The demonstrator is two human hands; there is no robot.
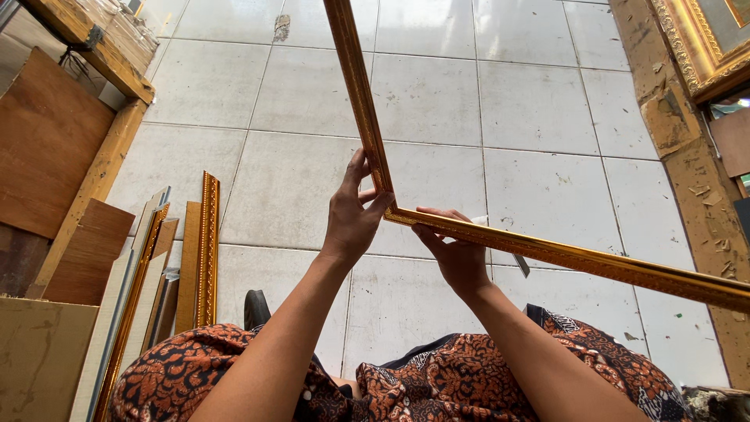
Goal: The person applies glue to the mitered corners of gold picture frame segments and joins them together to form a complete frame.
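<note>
I hold a gold ornate picture frame (361, 86) up over a white tiled floor, seen at one of its corners. My left hand (350, 219) grips the frame's upright side right at the corner, thumb against the inner edge. My right hand (457, 254) holds the lower side (594, 262) just right of the corner, fingers curled under the moulding. A small pale and grey object (519, 263) shows behind the lower side by my right hand; what it is cannot be told. My knees in orange patterned cloth (437, 375) fill the bottom.
Several gold and plain moulding strips (205, 250) lean at the lower left beside brown boards (47, 141) and a wooden bench edge (90, 43). Another gold frame (687, 43) stands at the top right along a worn wooden ledge (695, 180).
</note>
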